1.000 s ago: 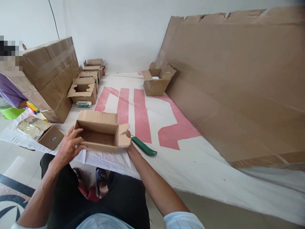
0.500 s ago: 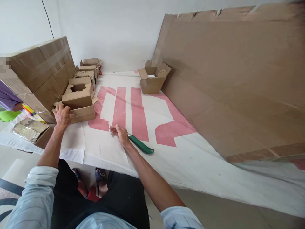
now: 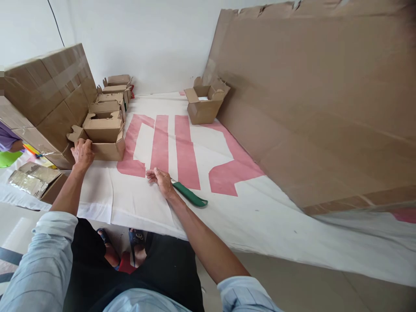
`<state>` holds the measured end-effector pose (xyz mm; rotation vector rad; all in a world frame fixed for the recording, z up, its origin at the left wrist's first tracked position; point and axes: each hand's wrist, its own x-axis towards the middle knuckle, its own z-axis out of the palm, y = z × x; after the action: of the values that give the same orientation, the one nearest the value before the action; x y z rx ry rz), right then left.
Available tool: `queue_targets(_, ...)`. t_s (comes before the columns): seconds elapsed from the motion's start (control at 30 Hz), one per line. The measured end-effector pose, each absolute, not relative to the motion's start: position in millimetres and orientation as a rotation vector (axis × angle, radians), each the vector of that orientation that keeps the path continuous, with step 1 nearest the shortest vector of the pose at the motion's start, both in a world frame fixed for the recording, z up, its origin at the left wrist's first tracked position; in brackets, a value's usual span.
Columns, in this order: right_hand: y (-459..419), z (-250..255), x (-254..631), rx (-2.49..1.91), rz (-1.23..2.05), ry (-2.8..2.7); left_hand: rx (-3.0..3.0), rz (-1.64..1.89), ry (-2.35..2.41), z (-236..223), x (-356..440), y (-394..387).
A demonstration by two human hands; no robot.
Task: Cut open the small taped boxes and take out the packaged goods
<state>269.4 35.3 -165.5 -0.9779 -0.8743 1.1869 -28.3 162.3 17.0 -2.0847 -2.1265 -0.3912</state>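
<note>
Brown cardboard, head view: one open carton (image 3: 108,151), flaps raised, positioned on the white tablecloth (image 3: 234,229) at the near end of a row of similar cartons (image 3: 105,107). Its near wall is clamped at the left corner by the left hand (image 3: 82,152), thumb outside. The right hand (image 3: 160,180) is rested over the cloth, fingers loosely curled, slightly apart; just beside it is laid a green-handled tool (image 3: 190,195). Also listed: taped carton stack (image 3: 61,97), left; large cardboard panel (image 3: 308,108), right; second open carton (image 3: 203,113), placed just beside the panel.
</note>
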Motion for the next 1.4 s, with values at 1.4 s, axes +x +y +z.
queue_targets(1.4, 39, -171, 272, -0.980, 1.203, -0.926, -2.004, -0.570, -2.382, -10, 36, 174)
